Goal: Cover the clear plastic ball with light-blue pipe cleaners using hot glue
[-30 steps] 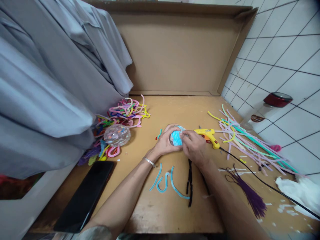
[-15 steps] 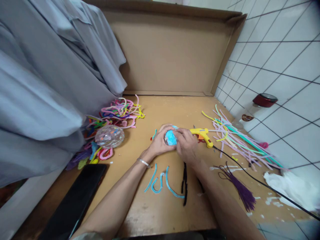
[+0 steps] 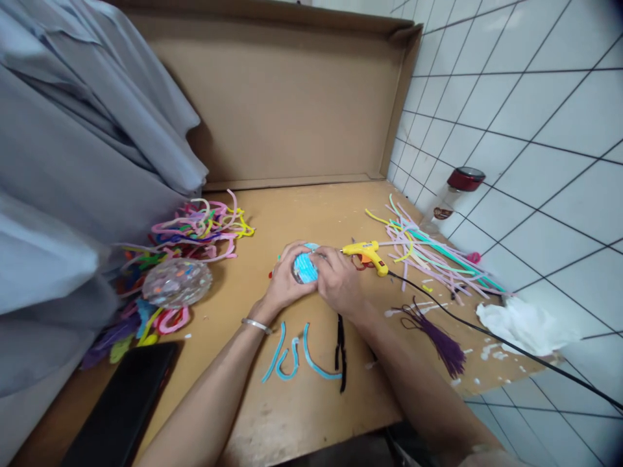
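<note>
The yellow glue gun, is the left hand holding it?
No, the left hand is wrapped around the round blue piece, while the yellow glue gun lies on the table.

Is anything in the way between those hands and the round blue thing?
Nothing visible is. The left hand is wrapped around the round blue thing, and the right hand is at its right edge; whether its fingers pinch something small there, I cannot tell. The yellow glue gun lies to the right, not between them.
</note>
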A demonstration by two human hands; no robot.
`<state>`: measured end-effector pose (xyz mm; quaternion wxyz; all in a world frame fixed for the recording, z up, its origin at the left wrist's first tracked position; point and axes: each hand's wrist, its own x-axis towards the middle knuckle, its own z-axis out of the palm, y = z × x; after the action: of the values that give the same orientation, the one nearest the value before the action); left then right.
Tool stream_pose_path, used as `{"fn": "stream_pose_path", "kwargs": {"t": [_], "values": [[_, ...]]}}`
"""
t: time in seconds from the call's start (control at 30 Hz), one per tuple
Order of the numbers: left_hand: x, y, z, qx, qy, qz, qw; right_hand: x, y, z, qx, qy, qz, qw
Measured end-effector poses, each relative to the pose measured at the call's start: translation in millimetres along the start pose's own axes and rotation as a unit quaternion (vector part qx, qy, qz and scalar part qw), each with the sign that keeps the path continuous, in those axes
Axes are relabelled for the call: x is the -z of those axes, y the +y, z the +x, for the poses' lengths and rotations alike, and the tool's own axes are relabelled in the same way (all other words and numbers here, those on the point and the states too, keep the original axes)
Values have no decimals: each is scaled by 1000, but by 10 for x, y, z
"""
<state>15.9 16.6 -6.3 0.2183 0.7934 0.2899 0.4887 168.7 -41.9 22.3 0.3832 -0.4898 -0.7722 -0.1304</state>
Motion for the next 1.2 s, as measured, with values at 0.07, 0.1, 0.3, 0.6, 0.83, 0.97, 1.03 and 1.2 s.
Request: {"fn": "stream_pose_path", "kwargs": {"t": [0.07, 0.1, 0.3, 0.6, 0.83, 0.97, 1.03, 1.2], "values": [[-5, -6, 0, 5, 5, 1, 1000, 14, 16, 7, -19, 10, 2, 1000], [-8, -11, 1, 9, 7, 2, 1000, 25, 36, 12, -33, 15, 4, 999], [-20, -15, 12, 25, 0, 10, 1000, 45, 223, 41, -148, 121, 34, 981], [-30, -11, -8, 19, -1, 2, 1000, 4, 66, 29, -58, 39, 74, 995], [-33, -6, -1, 19, -2, -1, 1000, -48, 58, 17, -46, 44, 69, 996], [-35, 15, 9, 18, 0, -2, 1000, -49, 62, 20, -45, 44, 74, 995], [-34, 25, 12, 15, -1, -2, 1000, -39, 62, 26, -46, 36, 81, 995], [-28, 28, 12, 22, -3, 4, 1000, -27, 65, 42, -85, 59, 142, 984]]}}
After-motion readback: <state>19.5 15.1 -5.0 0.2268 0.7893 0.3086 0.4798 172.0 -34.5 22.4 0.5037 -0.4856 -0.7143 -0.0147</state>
